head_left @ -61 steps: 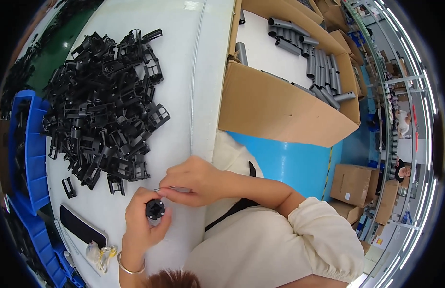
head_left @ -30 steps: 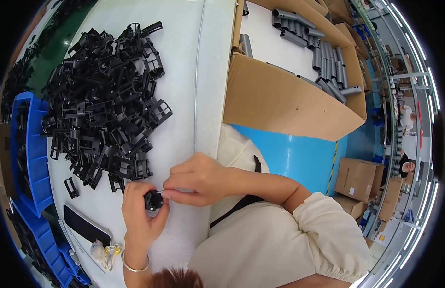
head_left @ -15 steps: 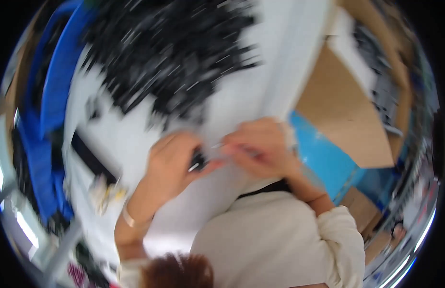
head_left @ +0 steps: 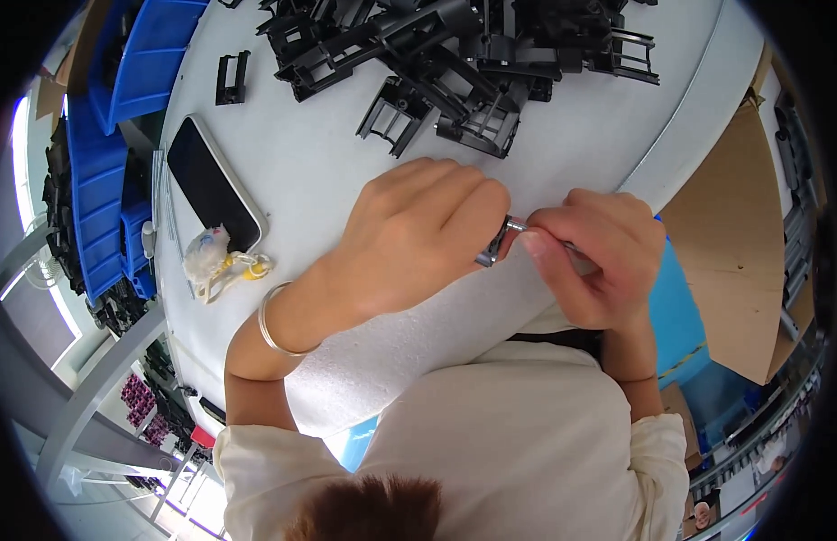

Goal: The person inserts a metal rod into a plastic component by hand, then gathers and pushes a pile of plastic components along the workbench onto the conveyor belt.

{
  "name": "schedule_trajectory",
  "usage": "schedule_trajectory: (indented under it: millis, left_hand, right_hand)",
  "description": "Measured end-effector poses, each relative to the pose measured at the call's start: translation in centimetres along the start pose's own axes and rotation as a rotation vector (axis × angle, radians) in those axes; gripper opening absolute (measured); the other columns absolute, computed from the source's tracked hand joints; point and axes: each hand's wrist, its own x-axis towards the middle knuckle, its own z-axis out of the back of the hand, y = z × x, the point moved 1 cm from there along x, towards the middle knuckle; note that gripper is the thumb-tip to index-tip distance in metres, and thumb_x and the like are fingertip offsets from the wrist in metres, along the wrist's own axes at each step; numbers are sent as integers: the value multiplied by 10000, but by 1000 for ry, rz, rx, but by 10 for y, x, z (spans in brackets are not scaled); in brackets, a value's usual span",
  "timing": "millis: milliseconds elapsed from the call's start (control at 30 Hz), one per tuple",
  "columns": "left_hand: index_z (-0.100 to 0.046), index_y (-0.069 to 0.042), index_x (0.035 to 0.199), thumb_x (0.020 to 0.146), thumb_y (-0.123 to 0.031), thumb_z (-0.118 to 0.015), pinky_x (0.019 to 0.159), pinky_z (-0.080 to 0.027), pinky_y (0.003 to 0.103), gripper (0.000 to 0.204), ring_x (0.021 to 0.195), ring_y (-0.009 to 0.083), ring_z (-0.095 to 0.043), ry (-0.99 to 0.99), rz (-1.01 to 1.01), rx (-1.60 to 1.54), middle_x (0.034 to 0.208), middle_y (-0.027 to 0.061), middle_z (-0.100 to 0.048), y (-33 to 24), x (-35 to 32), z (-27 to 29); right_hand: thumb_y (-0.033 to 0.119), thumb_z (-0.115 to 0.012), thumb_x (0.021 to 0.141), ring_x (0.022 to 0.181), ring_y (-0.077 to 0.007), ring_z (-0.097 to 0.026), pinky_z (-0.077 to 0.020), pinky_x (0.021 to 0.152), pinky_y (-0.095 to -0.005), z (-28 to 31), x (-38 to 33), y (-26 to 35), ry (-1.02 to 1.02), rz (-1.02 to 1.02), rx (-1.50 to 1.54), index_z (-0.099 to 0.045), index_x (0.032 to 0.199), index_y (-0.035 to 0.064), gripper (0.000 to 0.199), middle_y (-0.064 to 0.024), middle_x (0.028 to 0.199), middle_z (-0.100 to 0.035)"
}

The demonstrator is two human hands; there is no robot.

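My left hand (head_left: 427, 221) is closed round a small black plastic part (head_left: 492, 252), most of it hidden by the fingers. My right hand (head_left: 608, 257) pinches a thin silver metal pin (head_left: 518, 225) between thumb and forefinger. One end of the pin meets the black part, though whether it sits inside cannot be made out. Beyond both hands lies a heap of black plastic frames (head_left: 473, 68) on the white table (head_left: 346, 149). A single black frame (head_left: 231, 77) lies apart, left of the heap.
At the left are a phone (head_left: 211, 180) with a fluffy charm (head_left: 206, 257) on a cord, and blue bins (head_left: 157, 59). An open cardboard box (head_left: 725, 243) stands at the right, beside a blue surface (head_left: 678, 311). A metal rail (head_left: 103, 388) runs at lower left.
My hands have come together, so the pin now meets the black part where a gap showed before. The view has shifted, with the heap now farther up and right.
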Motion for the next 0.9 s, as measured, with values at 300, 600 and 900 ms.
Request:
schedule_trajectory:
  millis: [300, 600, 900]
  left_hand:
    - [-496, -71, 713, 618, -102, -699, 496, -427, 309, 227, 545, 196, -496, -35, -21, 137, 635, 38, -463, -1, 4, -6]
    - [-471, -69, 686, 615, -59, -667, 480, -420, 315, 209, 516, 201, -473, -19, -39, 179, 610, 43, -444, -1, 6, -9]
    - [-472, -71, 701, 659, -94, -714, 483, -431, 332, 246, 529, 223, -500, -49, -73, 135, 613, 49, -467, 3, 4, -8]
  right_hand:
    - [-14, -730, 733, 408, -174, -448, -302, 377, -301, 0, 1, -2, 13, -19, 41, -667, 798, 15, 95, -32, 561, -505]
    - [-7, -731, 750, 426, -198, -463, -319, 388, -311, 4, 5, -4, 99, -48, 78, -636, 777, 26, 104, -43, 571, -507]
    - [8, -705, 801, 462, -228, -499, -360, 428, -311, 3, 7, -3, 96, -100, 72, -650, 757, 25, 72, -66, 607, -579]
